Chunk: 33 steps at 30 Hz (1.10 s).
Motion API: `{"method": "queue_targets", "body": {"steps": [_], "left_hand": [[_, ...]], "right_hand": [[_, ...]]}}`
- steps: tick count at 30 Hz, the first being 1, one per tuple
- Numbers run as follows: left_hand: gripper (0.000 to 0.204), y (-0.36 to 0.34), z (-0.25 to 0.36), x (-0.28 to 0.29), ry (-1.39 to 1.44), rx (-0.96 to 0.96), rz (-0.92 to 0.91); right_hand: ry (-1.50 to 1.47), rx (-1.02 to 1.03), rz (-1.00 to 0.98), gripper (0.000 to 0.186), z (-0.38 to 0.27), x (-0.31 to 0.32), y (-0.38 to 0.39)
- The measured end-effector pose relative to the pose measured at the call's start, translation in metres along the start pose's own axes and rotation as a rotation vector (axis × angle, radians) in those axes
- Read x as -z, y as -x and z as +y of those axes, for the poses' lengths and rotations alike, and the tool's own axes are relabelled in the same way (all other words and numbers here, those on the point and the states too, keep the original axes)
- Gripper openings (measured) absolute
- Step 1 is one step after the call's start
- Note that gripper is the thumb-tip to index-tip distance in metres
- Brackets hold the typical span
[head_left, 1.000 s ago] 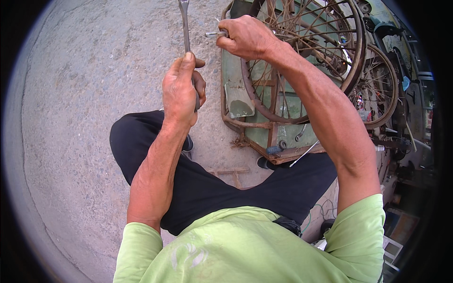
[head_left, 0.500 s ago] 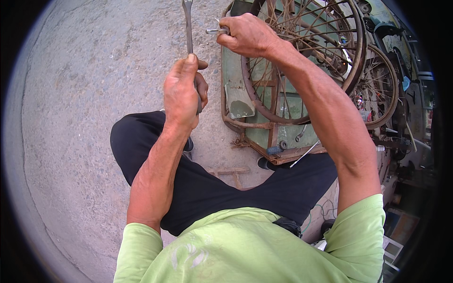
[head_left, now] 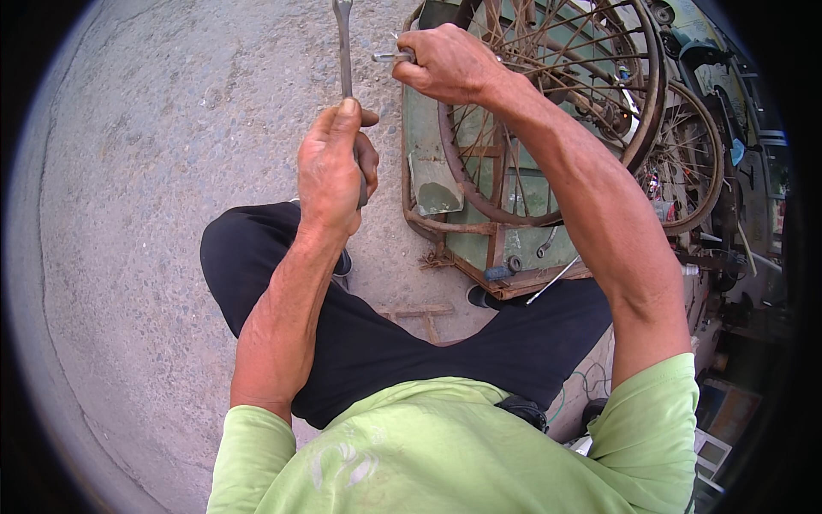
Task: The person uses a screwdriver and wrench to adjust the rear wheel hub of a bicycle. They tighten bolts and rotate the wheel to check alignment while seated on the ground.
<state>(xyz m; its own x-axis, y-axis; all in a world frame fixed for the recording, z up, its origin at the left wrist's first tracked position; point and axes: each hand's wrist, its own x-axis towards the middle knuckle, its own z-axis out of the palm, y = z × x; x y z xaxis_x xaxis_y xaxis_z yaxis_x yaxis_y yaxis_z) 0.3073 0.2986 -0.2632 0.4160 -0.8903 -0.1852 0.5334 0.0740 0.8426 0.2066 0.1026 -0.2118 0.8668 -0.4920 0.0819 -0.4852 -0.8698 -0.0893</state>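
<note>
My left hand [head_left: 332, 167] is closed around a long grey metal tool [head_left: 345, 56], its thumb laid along the shaft. The tool points away from me, and its flared far end reaches the top edge of the picture. My right hand [head_left: 452, 64] is closed on a short silver metal tool [head_left: 390, 57]; a narrow, looped-looking end sticks out to the left, while the fingers hide the remainder. A gap separates the two tools. Just right of and beneath my right hand is a rusty spoked wheel [head_left: 552, 90].
The wheel lies over a green-panelled cart [head_left: 425, 146] with a rusty frame. On its near end are a ring spanner [head_left: 546, 242], a small dark ring [head_left: 514, 263] and a thin metal rod [head_left: 552, 280]. A second spoked wheel [head_left: 715, 163] stands farther right. Rough concrete [head_left: 163, 197] stretches left.
Almost nothing differs. Both hands keep their grips and places, with only a very slight shift of the left hand and its tool.
</note>
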Motion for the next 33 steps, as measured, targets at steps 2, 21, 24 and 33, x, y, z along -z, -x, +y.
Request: {"method": "queue_targets", "body": {"steps": [2,21,24,33], "left_hand": [[0.041,0.0,0.0,-0.001,-0.013,-0.009,-0.004],[0.044,0.004,0.011,0.0,0.123,-0.224,0.115],[0.042,0.005,0.005,-0.002,-0.005,0.001,-0.034],[0.042,-0.002,0.002,0.001,-0.005,-0.014,0.025]], "right_hand": [[0.007,-0.004,-0.007,0.034,0.0,0.001,-0.001],[-0.036,-0.015,0.003,0.034,0.001,0.003,-0.005],[-0.041,-0.002,0.016,0.034,0.003,0.001,-0.005],[-0.038,0.001,0.039,0.031,0.0,-0.001,0.003]]}}
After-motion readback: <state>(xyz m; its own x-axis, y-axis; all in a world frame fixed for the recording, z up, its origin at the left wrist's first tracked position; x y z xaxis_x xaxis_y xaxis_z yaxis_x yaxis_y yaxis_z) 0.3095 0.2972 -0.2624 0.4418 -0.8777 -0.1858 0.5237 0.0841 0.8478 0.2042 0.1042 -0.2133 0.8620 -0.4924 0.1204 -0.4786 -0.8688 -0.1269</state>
